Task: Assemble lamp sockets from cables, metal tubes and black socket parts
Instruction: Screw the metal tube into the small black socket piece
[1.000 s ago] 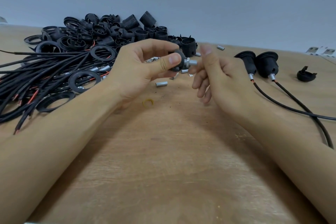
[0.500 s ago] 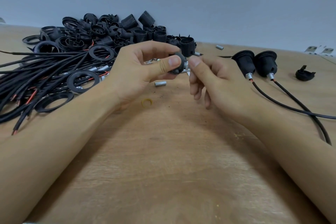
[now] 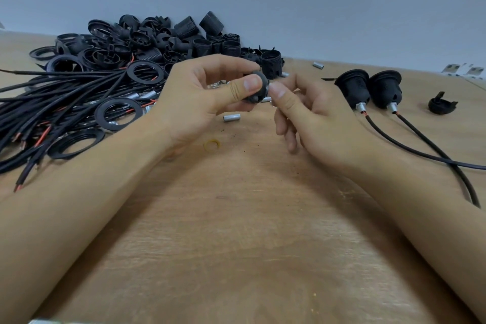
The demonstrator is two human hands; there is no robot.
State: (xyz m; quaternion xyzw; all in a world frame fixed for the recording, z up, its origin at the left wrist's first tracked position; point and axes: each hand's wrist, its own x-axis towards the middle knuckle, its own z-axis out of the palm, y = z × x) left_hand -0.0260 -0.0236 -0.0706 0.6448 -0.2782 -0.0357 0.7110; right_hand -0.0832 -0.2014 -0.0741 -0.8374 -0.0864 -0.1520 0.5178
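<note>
Your left hand (image 3: 200, 102) grips a small black plastic socket cap (image 3: 256, 89) at frame centre; your right hand (image 3: 310, 116) pinches the short silver metal tube (image 3: 267, 90) at its end, mostly hidden. Two finished black sockets on cables (image 3: 368, 89) lie at right. Left: the big heap of black socket parts (image 3: 157, 42) upper left and the bundle of black cables (image 3: 52, 102) at left. Early days, by my read.

socket parts (image 3: 163, 42): black | cables (image 3: 52, 102): black, red cores | tube (image 3: 232, 117): silver | table (image 3: 236, 218): tan wood
</note>
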